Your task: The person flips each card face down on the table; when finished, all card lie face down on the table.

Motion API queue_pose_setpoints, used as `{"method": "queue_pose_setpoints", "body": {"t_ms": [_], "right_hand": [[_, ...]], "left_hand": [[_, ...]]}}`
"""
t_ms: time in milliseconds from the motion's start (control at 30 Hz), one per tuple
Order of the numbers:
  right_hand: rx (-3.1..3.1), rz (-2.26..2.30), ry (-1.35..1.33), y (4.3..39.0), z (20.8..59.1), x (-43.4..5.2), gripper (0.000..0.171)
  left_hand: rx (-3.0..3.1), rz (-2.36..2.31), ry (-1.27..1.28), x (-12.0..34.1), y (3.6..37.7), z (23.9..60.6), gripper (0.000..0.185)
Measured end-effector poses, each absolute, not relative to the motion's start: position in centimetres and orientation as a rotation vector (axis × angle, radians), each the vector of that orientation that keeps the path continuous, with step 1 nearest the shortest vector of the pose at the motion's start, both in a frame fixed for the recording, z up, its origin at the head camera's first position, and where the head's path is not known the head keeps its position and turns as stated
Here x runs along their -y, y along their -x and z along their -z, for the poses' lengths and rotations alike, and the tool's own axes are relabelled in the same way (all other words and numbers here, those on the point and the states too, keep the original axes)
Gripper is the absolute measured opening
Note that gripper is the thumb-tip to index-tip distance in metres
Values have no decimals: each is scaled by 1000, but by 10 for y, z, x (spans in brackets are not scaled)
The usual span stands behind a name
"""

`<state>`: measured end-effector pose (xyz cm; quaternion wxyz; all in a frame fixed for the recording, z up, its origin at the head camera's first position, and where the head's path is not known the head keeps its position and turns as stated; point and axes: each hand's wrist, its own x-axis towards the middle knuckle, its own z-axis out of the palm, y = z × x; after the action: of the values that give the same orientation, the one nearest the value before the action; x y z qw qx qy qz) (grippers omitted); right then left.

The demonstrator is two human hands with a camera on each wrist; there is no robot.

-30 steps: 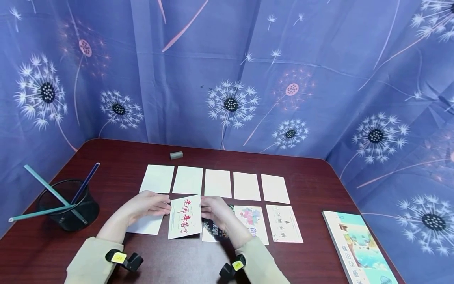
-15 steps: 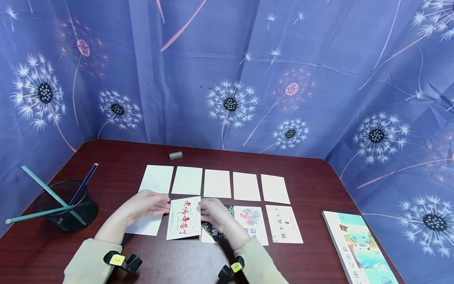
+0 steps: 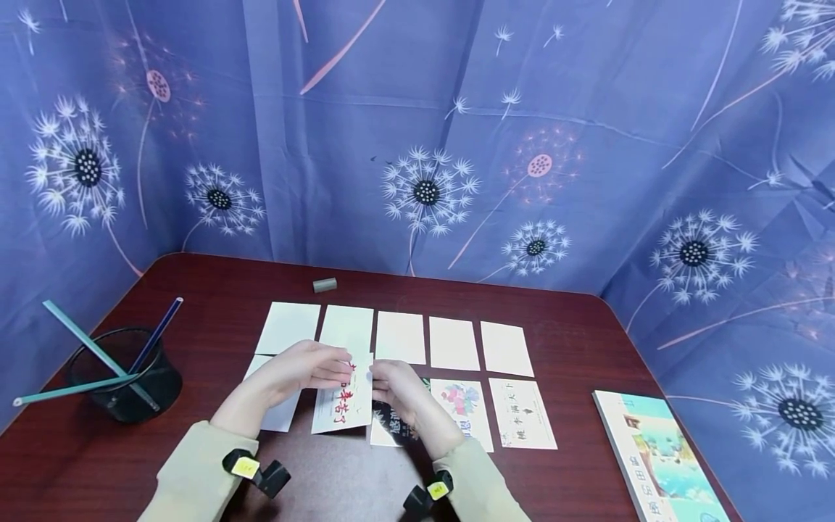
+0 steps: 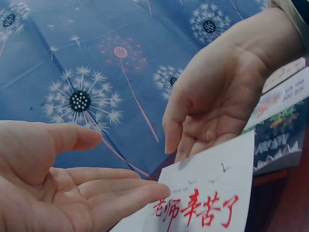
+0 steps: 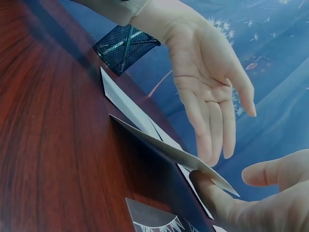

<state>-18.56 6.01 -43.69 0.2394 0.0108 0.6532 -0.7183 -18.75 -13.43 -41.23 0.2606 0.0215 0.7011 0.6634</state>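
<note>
A white card with red Chinese characters (image 3: 342, 402) is held tilted above the table. My right hand (image 3: 399, 391) holds its right edge, with fingers under the card in the right wrist view. The straight fingers of my left hand (image 3: 303, 371) lie over the card's printed face, hiding part of the lettering; in the left wrist view a fingertip touches the card (image 4: 203, 203). A dark printed card (image 3: 391, 424) lies partly hidden below my right hand. Left of the raised card, a blank white card (image 3: 280, 413) is partly covered by my left forearm.
Several blank cards (image 3: 399, 337) form a back row. A floral card (image 3: 459, 399) and a pale printed card (image 3: 522, 413) lie to the right. A mesh pen cup (image 3: 133, 391) stands left, a book (image 3: 665, 449) right, and a small grey block (image 3: 324, 285) behind.
My left hand has moved right, from beside the card's left edge to over its printed face. My right hand and the card have barely moved.
</note>
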Motion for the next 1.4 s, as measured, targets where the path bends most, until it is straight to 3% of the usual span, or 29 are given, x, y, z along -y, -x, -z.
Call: {"method": "queue_pose_setpoints", "body": {"t_ms": [1067,1400], "right_hand": [[-1711,2097,113,186,408,-54,46],[-1717,2148,98,184,401,-58,45]], "left_hand": [[-1935,-1983,-37,137,182,392,55],[-2135,-2071,264,112,180,397,55]]}}
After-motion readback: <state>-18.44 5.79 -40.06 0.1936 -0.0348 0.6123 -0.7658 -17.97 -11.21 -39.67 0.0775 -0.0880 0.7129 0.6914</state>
